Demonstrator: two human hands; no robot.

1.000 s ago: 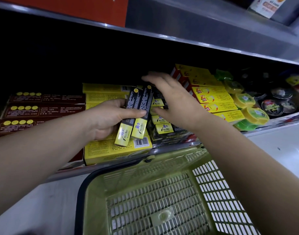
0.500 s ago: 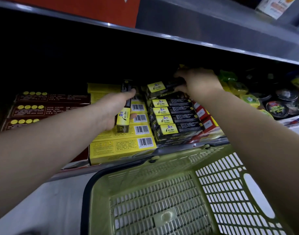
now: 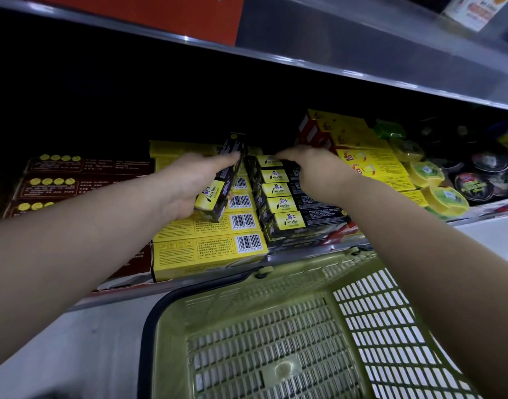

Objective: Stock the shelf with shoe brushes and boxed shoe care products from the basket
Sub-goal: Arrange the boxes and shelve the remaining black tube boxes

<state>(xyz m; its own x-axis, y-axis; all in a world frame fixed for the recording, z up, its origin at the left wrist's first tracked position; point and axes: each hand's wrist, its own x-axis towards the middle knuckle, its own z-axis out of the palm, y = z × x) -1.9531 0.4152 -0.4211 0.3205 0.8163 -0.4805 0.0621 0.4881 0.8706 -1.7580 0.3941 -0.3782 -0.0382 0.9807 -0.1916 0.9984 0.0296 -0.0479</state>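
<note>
My left hand [image 3: 189, 182] grips a black-and-yellow shoe care box [image 3: 218, 191], held on end and tilted over a stack of yellow barcoded boxes [image 3: 206, 254] on the shelf. To its right stands a stack of matching black-and-yellow boxes [image 3: 284, 205]. My right hand [image 3: 313, 168] lies palm down on the top box of that stack, fingers curled over it. Below my arms sits the green plastic basket [image 3: 275, 289]; the part of its floor that shows is bare.
Dark red boxes [image 3: 59, 182] fill the shelf's left. Yellow-and-red boxes [image 3: 373, 165], yellow-green round containers [image 3: 442, 197] and dark round tins [image 3: 471, 185] stand to the right. A metal shelf [image 3: 362, 53] hangs low overhead. The back of the shelf is dark.
My right hand has brought its box down onto the top of the black-and-yellow stack. My left hand has raised and tilted its box slightly.
</note>
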